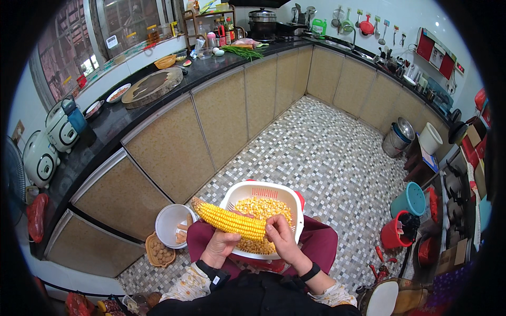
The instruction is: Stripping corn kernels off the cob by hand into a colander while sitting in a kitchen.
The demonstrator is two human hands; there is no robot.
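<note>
A long yellow corn cob point(229, 221) lies slantwise in my left hand point(222, 243), whose thumb rests along its lower side. The fingers of my right hand point(282, 239) touch the blunt right end of the cob. Under both hands, a white plastic basket point(296, 201) sits between my knees on something red, with loose corn kernels point(263, 207) in it. At my left knee stands a white bucket point(164, 221) with bare cobs point(181, 237) inside. Beside it, a small woven basket point(150, 252) holds round brown things, perhaps walnuts.
Cabinets point(221, 114) with a dark worktop run along the left and back. A round wooden chopping block point(154, 85) and rice cookers point(41, 158) stand on it. To the right on the tiled floor are a teal bucket point(409, 199), a red bucket point(391, 235) and red peppers point(379, 254).
</note>
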